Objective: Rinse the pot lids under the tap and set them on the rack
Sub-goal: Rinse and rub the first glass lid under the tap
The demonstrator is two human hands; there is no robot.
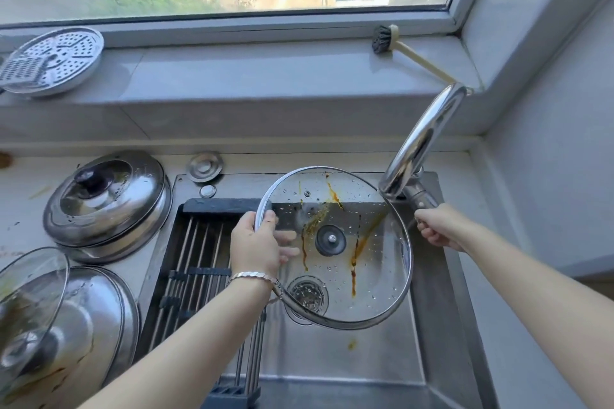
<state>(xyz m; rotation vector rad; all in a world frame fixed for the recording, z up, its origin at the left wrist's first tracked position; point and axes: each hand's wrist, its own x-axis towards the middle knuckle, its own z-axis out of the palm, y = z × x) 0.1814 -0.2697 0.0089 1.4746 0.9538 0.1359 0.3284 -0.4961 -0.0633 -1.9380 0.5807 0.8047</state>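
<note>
Nearest, at 7 o'clock, a second glass lid [30, 302] is leaned on a steel lid [106, 312], both streaked brown and judged yet to be rinsed. A domed lid [106, 202] is set behind them at 9 o'clock on the surface [20, 183].

The glass lid [375, 262] is held at centre over the sink [315, 362]. It is tilted, apparently with its underside toward the camera. Its rim is pinched by the left grip [255, 242], thumb on the near face and fingers seen through the glass. Brown runs and droplets are shown on it, so rinsing is judged not yet done. The tilt is probably chosen so that water is shed into the sink.

The right grip [438, 226] is clenched round the lever [420, 199] at 3 o'clock, below the tap [422, 139]. No stream can be made out, so the water is judged about to be turned on.

The rack [196, 252] is laid across the sink's left half at 8 o'clock and is crossed by the left forearm. On the sill, a steamer plate [56, 60] is propped at 10 o'clock and a brush [385, 40] is laid at 1 o'clock, both well apart from the work.

The spout is overlapped by the lid's 1 o'clock edge, and whether they touch cannot be told. The rim could be knocked there as the lid is turned.
</note>
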